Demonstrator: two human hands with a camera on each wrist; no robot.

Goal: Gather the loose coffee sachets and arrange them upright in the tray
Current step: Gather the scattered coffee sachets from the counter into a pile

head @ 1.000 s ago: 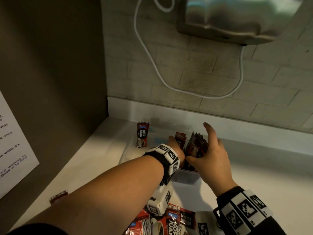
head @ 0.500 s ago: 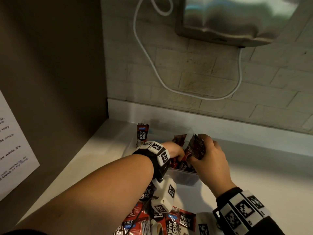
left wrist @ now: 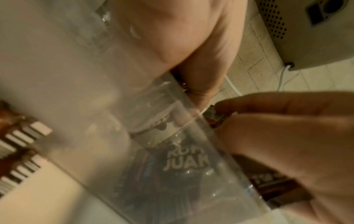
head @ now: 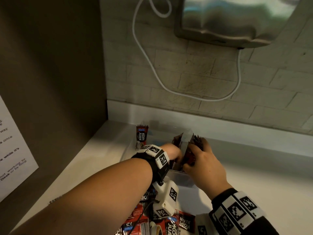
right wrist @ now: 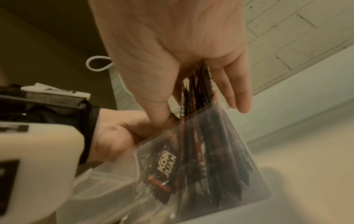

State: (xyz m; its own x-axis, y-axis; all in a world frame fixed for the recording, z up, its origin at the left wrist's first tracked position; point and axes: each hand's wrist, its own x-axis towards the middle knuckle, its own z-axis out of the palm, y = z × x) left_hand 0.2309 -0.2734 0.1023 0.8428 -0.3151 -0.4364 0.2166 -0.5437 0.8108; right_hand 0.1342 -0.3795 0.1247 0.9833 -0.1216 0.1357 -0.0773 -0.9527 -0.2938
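A clear plastic tray (head: 182,179) stands on the white counter near the back wall. My right hand (head: 197,150) pinches a bundle of dark red sachets (head: 194,143) between thumb and fingers, their lower ends inside the tray (right wrist: 111,177). The right wrist view shows the bundle (right wrist: 195,84) standing upright behind the clear wall. My left hand (head: 171,152) reaches into the tray just left of the bundle, its fingers hidden. One sachet (head: 142,137) stands alone at the tray's far left end. Several loose sachets (head: 171,224) lie on the counter under my forearms.
A metal wall unit (head: 237,22) hangs above, with a white cable (head: 147,65) looping down the brick wall. A brown side panel carrying a paper notice (head: 11,150) closes the left. One more sachet (head: 54,200) lies at the counter's left edge.
My right hand went from spread open over the sachets to pinching them as a bundle. My left hand slid further into the tray beside it.
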